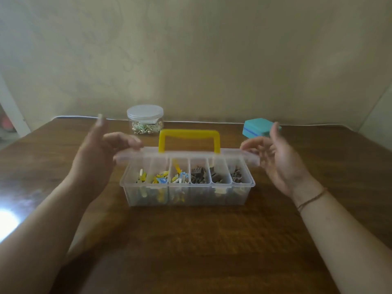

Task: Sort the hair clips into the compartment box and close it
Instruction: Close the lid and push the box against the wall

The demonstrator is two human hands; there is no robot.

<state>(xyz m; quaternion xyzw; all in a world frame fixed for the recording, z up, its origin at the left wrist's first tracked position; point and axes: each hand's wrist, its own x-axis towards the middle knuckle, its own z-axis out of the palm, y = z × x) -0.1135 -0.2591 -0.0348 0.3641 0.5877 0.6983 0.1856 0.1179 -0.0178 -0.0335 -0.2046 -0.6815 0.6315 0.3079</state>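
Hair clips lie sorted in the 6 compartments of a clear plastic box at the middle of the brown wooden desk: yellow and blue ones in the left 3, brown ones in the right 3. Its clear lid, with a yellow handle, is tilted partly open over the box. The left hand and right hand are spread open at the lid's 2 ends, fingertips apparently touching it. Near the far edge stand a clear round jar and a teal box.
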